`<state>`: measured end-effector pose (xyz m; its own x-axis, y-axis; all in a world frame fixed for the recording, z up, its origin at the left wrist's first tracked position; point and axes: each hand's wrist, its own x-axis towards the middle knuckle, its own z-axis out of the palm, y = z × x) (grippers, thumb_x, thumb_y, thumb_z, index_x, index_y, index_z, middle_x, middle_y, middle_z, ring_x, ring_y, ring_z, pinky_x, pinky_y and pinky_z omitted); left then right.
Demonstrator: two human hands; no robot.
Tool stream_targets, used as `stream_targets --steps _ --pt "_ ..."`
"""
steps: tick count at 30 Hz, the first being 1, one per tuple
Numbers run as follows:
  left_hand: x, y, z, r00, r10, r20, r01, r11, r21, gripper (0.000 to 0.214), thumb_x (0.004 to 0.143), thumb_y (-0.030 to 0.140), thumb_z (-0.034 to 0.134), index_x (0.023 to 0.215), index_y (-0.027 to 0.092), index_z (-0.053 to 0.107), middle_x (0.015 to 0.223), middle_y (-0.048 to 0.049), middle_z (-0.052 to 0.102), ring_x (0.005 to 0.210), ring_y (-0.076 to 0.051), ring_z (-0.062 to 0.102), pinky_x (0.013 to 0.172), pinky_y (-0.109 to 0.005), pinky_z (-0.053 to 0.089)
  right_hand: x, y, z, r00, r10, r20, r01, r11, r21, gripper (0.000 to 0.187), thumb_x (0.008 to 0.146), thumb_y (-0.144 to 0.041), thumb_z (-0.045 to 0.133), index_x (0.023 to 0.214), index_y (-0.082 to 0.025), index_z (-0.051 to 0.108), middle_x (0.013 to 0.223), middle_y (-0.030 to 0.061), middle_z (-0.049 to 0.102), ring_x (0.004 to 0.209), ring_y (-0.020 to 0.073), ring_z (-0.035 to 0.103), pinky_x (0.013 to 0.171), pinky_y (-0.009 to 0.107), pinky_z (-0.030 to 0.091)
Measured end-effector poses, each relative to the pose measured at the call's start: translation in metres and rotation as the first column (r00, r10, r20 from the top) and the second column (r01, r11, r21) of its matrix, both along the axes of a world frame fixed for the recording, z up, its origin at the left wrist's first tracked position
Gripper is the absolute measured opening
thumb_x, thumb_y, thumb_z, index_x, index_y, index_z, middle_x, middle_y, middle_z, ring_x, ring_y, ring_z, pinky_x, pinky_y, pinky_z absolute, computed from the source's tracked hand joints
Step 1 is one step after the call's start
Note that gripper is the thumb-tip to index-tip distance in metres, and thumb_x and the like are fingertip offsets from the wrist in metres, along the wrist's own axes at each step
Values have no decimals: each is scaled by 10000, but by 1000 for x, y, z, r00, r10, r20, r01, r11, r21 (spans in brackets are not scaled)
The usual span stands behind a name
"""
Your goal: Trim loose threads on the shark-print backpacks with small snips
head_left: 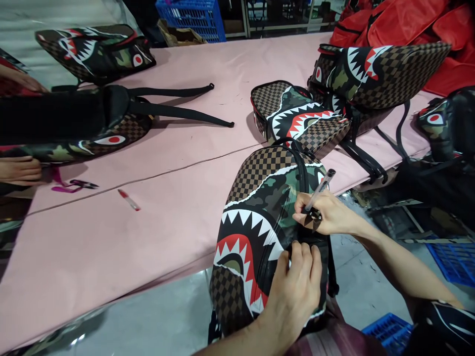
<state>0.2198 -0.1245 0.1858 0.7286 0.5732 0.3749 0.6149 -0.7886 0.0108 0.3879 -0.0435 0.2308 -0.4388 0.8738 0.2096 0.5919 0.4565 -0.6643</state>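
A backpack (pixel 256 193) with a shark-mouth, camouflage and brown check print leans upright in front of me, against the table's near edge. My left hand (pixel 297 282) grips its front low down, fingers bent and pressed on the dark panel by the zipper. Higher up, my right hand (pixel 326 212) is closed round a clear pen (pixel 323 185), its black-ended barrel slanting up to the right. A small dark tool with a metal glint (pixel 313 217), perhaps thread snips, also sits in that hand. The pen's tip is hidden by the fingers.
More printed backpacks (pixel 297 113) lie at the right of the pink-covered table (pixel 178 217), near red bags (pixel 404 29). At the left, another person's hand (pixel 20 170) touches a backpack (pixel 137 128) with straps stretched out. A red marker (pixel 129 200) and black snips (pixel 84 184) lie there.
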Motion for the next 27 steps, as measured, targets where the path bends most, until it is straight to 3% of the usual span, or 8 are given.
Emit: stream_targets --steps 9,27 --pt "1 0 -1 999 32 -21 -31 999 33 317 826 222 476 1108 150 601 1069 -88 605 1047 -243 494 805 -360 414 2 4 3 993 34 112 -31 999 -28 115 804 -234 499 718 -158 502 563 -31 500 471 63 398 490 194 279" --pt "1 -1 -2 1000 21 -15 -21 1000 18 327 830 197 453 1119 153 600 1085 -88 598 1056 -247 485 810 -365 412 2 6 0 993 36 116 -32 999 -42 55 748 -184 525 709 -159 497 574 -39 506 489 60 399 504 194 278"
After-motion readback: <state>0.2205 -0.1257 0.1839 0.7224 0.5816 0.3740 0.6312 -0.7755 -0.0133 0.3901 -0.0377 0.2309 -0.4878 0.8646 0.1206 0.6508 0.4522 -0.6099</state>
